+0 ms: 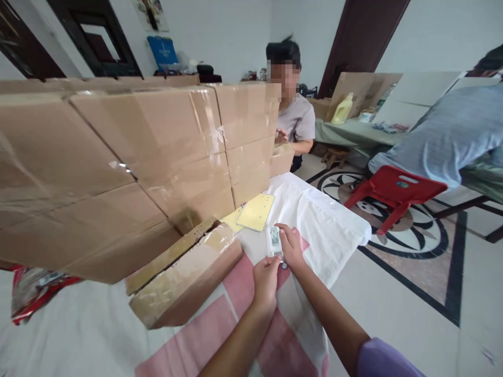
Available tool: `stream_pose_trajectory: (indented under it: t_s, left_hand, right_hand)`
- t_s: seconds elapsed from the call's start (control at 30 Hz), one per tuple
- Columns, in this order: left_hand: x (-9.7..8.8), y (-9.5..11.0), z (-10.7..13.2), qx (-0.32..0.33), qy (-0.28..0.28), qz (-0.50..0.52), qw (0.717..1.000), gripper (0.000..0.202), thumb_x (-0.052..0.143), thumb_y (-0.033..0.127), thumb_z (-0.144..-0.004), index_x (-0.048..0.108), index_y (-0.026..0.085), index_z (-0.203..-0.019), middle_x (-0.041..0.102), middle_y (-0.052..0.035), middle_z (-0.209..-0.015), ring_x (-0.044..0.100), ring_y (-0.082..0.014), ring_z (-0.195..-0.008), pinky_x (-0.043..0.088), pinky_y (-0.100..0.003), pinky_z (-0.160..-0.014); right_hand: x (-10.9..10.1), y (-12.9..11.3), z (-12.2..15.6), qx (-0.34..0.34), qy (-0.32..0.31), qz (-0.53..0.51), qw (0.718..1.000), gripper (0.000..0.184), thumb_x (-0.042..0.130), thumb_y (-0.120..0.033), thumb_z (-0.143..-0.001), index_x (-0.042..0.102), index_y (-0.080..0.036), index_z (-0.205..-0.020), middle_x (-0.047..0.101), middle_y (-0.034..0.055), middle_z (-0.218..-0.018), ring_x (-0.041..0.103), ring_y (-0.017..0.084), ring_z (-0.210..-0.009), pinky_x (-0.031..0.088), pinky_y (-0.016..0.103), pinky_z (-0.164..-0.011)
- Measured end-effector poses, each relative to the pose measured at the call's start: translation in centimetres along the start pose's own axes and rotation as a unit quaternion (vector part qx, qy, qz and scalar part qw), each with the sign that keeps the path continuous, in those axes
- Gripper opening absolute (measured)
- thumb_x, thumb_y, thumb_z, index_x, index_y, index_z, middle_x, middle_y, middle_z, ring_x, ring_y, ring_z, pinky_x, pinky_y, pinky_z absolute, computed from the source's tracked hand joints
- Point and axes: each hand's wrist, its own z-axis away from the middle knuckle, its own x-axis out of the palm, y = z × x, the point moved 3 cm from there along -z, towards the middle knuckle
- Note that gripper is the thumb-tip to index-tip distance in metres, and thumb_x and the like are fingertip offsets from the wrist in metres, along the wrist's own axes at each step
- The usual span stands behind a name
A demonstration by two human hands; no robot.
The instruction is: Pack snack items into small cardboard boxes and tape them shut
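A small white device (274, 240) with a little screen lies on the white and pink cloth (314, 220) covering the table. My right hand (290, 245) rests on its right side, fingers curled over it. My left hand (266, 283) is closed just below the device, pinching at its lower end where a small dark part shows. What the left fingers hold is too small to name. Beyond the device lie yellow perforated sheets (256, 211).
Taped cardboard boxes (149, 146) are stacked high along the left, with an open box (184, 277) lying in front. Another person (293, 110) sits behind the stack. A tipped red plastic chair (395, 191) is on the floor to the right. A red packet (33, 285) lies far left.
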Motion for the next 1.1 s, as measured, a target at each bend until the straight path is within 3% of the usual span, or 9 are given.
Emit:
stream_pose_trajectory:
  t_s: [0.17,0.37,0.6,0.7,0.9,1.1]
  left_hand:
    - [-0.1,-0.1,-0.1,-0.007,-0.007,0.007,1.000,0.049,0.088,0.052,-0.058,0.054,0.018,-0.052,0.051,0.0025,-0.052,0.049,-0.0103,-0.056,0.042,-0.023,-0.056]
    - [-0.5,-0.4,-0.1,-0.030,0.007,0.004,1.000,0.037,0.087,0.042,-0.066,0.061,0.017,-0.059,0.054,0.0021,-0.055,0.053,-0.0103,-0.059,0.042,-0.022,-0.058]
    - [-0.1,0.1,0.5,-0.065,0.019,0.050,0.996,0.033,0.087,0.031,-0.061,0.058,0.016,-0.056,0.054,0.0027,-0.057,0.052,-0.0086,-0.060,0.040,-0.022,-0.060]
    - [0.0,0.0,0.5,-0.083,0.021,0.063,0.994,0.027,0.084,0.027,-0.063,0.061,0.014,-0.057,0.053,0.0036,-0.056,0.045,-0.0057,-0.054,0.035,-0.021,-0.055]
    - [-0.1,-1.1,0.1,-0.134,0.027,0.085,0.987,0.022,0.082,0.026,-0.065,0.065,0.014,-0.070,0.046,0.0079,-0.053,0.025,-0.0016,-0.041,0.013,-0.021,-0.043]
    - [-0.1,-1.5,-0.1,-0.131,0.014,0.088,0.987,0.028,0.086,0.031,-0.064,0.064,0.015,-0.070,0.044,0.0086,-0.051,0.026,-0.0020,-0.041,0.013,-0.021,-0.043]
  right_hand:
    - [-0.1,-0.4,0.0,-0.001,-0.006,0.019,1.000,0.051,0.032,-0.056,-0.104,0.066,-0.023,-0.122,0.071,0.0099,-0.126,0.064,0.027,-0.113,0.048,0.043,-0.102]
    - [0.2,-0.6,-0.1,-0.004,-0.012,0.010,1.000,0.046,0.034,-0.050,-0.104,0.066,-0.022,-0.120,0.072,0.0095,-0.120,0.065,0.024,-0.104,0.050,0.040,-0.093]
    - [0.2,-0.5,-0.1,0.019,-0.022,0.008,1.000,0.042,0.036,-0.050,-0.105,0.065,-0.024,-0.122,0.072,0.0069,-0.109,0.064,0.024,-0.093,0.050,0.040,-0.085]
    - [0.1,-0.6,-0.1,0.023,-0.022,0.000,0.999,0.038,0.039,-0.048,-0.105,0.065,-0.024,-0.120,0.070,0.0052,-0.100,0.062,0.023,-0.086,0.050,0.039,-0.079]
    - [0.2,-0.6,0.1,0.027,-0.019,0.004,0.999,0.038,0.040,-0.051,-0.106,0.064,-0.026,-0.119,0.065,0.0039,-0.090,0.059,0.022,-0.081,0.048,0.037,-0.073]
    - [0.2,-0.7,-0.1,0.022,-0.017,0.003,1.000,0.037,0.043,-0.052,-0.104,0.065,-0.025,-0.117,0.064,0.0039,-0.088,0.058,0.023,-0.081,0.047,0.036,-0.071]
